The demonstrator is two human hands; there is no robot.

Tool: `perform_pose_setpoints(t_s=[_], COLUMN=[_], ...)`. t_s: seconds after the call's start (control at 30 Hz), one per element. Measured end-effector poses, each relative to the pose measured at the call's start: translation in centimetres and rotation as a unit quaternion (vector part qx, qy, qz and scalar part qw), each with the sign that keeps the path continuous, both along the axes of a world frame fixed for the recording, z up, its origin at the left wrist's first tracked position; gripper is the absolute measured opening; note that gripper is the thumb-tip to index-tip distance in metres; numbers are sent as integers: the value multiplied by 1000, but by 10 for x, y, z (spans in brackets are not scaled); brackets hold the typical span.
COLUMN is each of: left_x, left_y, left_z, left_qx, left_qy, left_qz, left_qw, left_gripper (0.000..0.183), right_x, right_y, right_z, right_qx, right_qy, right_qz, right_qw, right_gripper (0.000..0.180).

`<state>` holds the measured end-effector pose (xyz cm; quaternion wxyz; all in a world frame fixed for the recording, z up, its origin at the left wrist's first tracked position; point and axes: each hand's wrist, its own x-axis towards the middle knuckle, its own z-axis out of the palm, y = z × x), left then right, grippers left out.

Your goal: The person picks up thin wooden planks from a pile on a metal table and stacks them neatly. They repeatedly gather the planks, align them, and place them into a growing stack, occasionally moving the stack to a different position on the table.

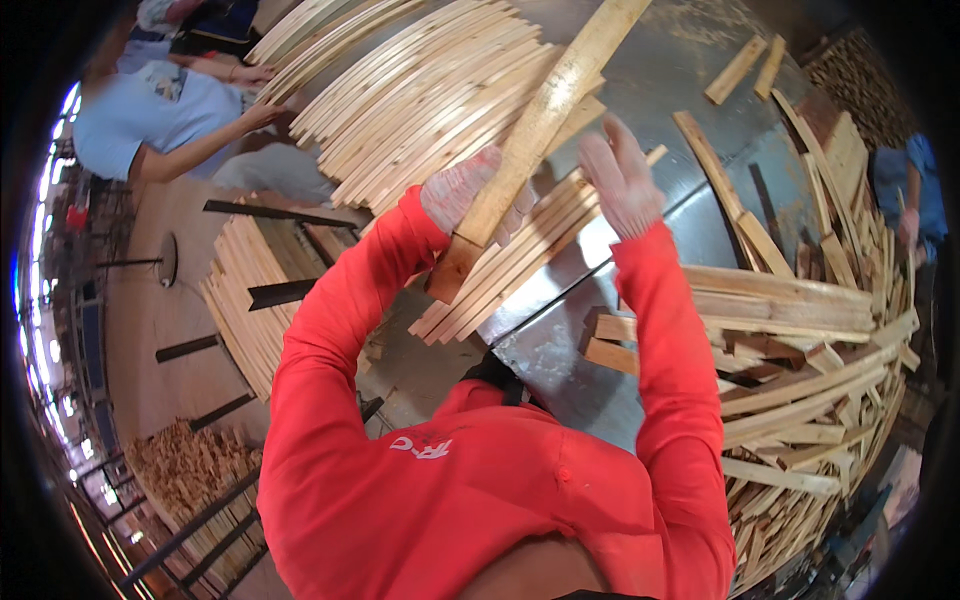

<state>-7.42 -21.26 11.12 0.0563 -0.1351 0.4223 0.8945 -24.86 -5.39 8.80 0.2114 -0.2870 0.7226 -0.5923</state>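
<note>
My left hand [463, 189], in a pale work glove, grips a long wooden board [536, 131] near its lower end. The board slants up to the right, raised over the metal table [600, 255]. My gloved right hand [621, 180] is to the right of the board, apart from it, fingers spread and holding nothing that shows. Beneath both hands lies a short row of narrow wooden strips [510, 262] set side by side. Beyond the left hand, a wide row of similar strips [427, 97] covers the far part of the table.
At the right rises a large jumbled heap of offcuts [810, 405]. Loose boards [720, 165] lie on the table's right side. Stacked strips [251, 285] rest on a rack with dark metal bars [281, 294] at the left. One person [172, 112] handles strips at upper left; another [911, 187] stands far right.
</note>
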Motion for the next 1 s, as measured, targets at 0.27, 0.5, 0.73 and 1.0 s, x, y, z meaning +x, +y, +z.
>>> perform_pose_setpoints(t_s=[0.27, 0.5, 0.73, 1.0], left_x=[-2, -6, -7, -69], left_y=[24, -88, -102, 67], left_z=[16, -42, -72, -18], left_qx=[-482, -694, -786, -690], left_qy=[-97, -163, -368, 174], left_qz=[24, 48, -96, 103], left_qw=[870, 700, 487, 695], left_gripper=[61, 65, 67, 77], right_x=[-5, -56, -51, -8], right_y=[-31, 29, 89, 125], right_z=[20, -5, -1, 6], right_qx=[-96, 67, 111, 17], right_qy=[-192, -70, 64, -50], right_qz=[-83, -220, -302, -196], right_qw=[973, 971, 945, 979], right_gripper=[52, 63, 49, 48])
